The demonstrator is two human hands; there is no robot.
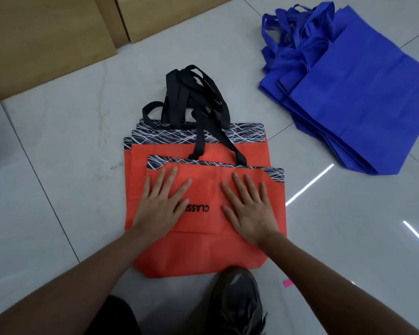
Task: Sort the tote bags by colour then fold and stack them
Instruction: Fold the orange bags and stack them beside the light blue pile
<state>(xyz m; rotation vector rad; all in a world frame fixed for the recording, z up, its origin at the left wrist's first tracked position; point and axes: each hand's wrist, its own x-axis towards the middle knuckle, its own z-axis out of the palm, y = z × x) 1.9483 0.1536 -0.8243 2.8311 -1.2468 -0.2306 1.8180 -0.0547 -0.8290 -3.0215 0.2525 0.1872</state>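
Note:
A pile of orange tote bags (169, 153) with black-and-white scribble bands and black handles (194, 97) lies on the floor in front of me. The top orange bag (211, 189) is folded over, with black lettering showing between my hands. My left hand (160, 204) presses flat on its left half, fingers straight and spread. My right hand (249, 209) presses flat on its right half the same way. A stack of blue tote bags (363, 100) lies apart at the upper right, handles bunched at its far end.
Pale glossy floor tiles (65, 151) surround the piles. Brown cardboard boxes (39, 37) stand along the far left. My dark shoe (237, 301) sits just below the orange pile, and a small pink scrap (287, 283) lies to its right.

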